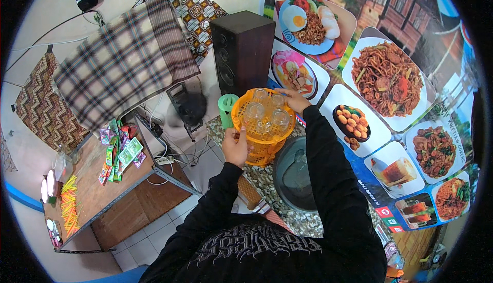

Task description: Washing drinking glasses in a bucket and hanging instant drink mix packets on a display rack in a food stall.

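Observation:
An orange plastic basket [239,112] stands at the far end of a speckled stone counter [303,220], with several clear glass mugs [280,118] inside it. My left hand [235,148] is closed on the basket's near left side, thumb up at the rim. At the far right of the rim, my right hand [297,101] grips the same basket, its fingers partly hidden. A light green plastic container [226,109] is close against the basket's left. Just right of the basket sits a dark round basin [294,178], partly covered by my right sleeve.
A tall dark speaker [246,52] rises behind the basket. A food-picture banner [377,144] lines the right side. Leftward, a wooden table [102,152] carries colourful sachets [123,152] and yellow-orange sticks [69,203]. Cables [182,154] hang above the tiled floor [164,226].

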A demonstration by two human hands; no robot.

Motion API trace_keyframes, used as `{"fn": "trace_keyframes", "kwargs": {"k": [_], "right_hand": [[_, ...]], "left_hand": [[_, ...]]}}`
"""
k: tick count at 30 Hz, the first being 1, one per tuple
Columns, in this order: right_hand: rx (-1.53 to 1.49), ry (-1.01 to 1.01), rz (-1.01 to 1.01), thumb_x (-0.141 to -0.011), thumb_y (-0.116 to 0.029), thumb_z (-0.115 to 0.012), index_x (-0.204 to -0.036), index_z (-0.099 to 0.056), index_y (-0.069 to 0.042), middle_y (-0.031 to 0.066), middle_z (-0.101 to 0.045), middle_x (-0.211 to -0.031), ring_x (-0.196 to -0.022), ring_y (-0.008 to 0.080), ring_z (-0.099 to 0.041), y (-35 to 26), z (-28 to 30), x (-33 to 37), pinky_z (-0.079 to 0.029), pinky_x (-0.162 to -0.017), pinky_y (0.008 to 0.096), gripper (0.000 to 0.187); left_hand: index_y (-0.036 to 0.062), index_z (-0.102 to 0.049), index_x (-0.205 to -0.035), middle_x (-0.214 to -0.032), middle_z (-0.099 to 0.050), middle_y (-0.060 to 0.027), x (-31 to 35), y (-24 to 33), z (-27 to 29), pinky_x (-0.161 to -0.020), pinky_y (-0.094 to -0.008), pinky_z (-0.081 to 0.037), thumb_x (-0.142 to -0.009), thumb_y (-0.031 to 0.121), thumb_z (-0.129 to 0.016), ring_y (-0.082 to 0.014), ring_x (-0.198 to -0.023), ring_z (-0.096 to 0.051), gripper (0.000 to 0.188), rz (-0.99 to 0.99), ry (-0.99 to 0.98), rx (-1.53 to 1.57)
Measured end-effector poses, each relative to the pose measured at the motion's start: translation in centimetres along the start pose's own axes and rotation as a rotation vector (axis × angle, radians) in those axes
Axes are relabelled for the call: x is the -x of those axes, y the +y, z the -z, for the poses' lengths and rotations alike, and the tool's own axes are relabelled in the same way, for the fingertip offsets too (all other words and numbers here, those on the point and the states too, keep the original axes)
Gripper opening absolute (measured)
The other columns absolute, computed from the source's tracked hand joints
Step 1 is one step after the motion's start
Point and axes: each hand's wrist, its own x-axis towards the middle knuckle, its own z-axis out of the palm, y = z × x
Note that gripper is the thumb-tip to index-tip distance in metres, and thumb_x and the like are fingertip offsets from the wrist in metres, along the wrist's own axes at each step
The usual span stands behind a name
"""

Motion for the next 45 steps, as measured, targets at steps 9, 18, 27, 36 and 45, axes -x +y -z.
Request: {"fn": "trace_keyframes", "kwargs": {"k": [9, 18, 27, 36, 45], "right_hand": [[0.038, 0.183, 0.051, -0.106, -0.014, -0.064, -0.134, -0.072, -0.003, 0.0135, -0.078, -0.112, -0.101, 0.0216, -0.07, 4.1, 0.4, 0.5, -0.054, -0.094, 0.0387, 0.031], [-0.014, 0.369, 0.033, -0.102, -0.015, -0.068, -0.12, -0.076, 0.003, 0.0068, -0.075, -0.09, -0.076, 0.0143, -0.065, 2.2, 0.0, 5.2, -0.052, -0.073, 0.0327, 0.027], [-0.26, 0.65, -0.181, -0.095, -0.008, -0.065, -0.116, -0.077, 0.007, 0.0111, -0.078, -0.086, -0.076, 0.0119, -0.068, -1.7, -3.4, 9.4, -0.054, -0.07, 0.0331, 0.029], [-0.258, 0.838, -0.107, -0.099, -0.005, -0.066, -0.126, -0.072, 0.007, 0.0063, -0.079, -0.096, -0.072, 0.0097, -0.072, -2.5, -7.1, 12.4, -0.058, -0.058, 0.0263, 0.031], [-0.421, 0.988, -0.239, -0.096, -0.009, -0.072, -0.127, -0.071, 0.008, 0.012, -0.081, -0.098, -0.079, 0.0141, -0.077, -4.9, -10.8, 14.5, -0.061, -0.063, 0.0309, 0.035]], "left_hand": [[0.0019, -0.045, -0.11, -0.104, -0.061, -0.011, -0.6, 1.3, -0.4, -0.06, -0.0357, -0.066, -0.114, 0.026, -0.057, -0.0208, -0.066, -0.073, 0.027, 0.105, -0.144, 0.139], [-0.0003, -0.054, -0.112, -0.093, -0.065, -0.0114, -6.4, 0.5, 0.4, -0.052, -0.0361, -0.064, -0.113, 0.023, -0.055, -0.0192, -0.067, -0.071, 0.024, -0.061, -0.158, -0.027], [-0.0039, -0.062, -0.097, -0.081, -0.066, -0.0247, -15.3, 1.8, -0.1, -0.067, -0.0471, -0.053, -0.105, 0.025, -0.057, -0.0383, -0.074, -0.07, 0.03, -0.433, -0.09, -0.446], [-0.0052, -0.065, -0.091, -0.083, -0.068, -0.0249, -21.0, 2.4, -2.3, -0.075, -0.0468, -0.051, -0.101, 0.03, -0.061, -0.0405, -0.081, -0.068, 0.037, -0.343, -0.364, -0.526], [-0.0046, -0.067, -0.092, -0.083, -0.07, -0.023, -21.6, 3.0, -3.2, -0.074, -0.0457, -0.052, -0.099, 0.03, -0.065, -0.0384, -0.079, -0.069, 0.036, -0.412, -0.478, -0.599]]}}
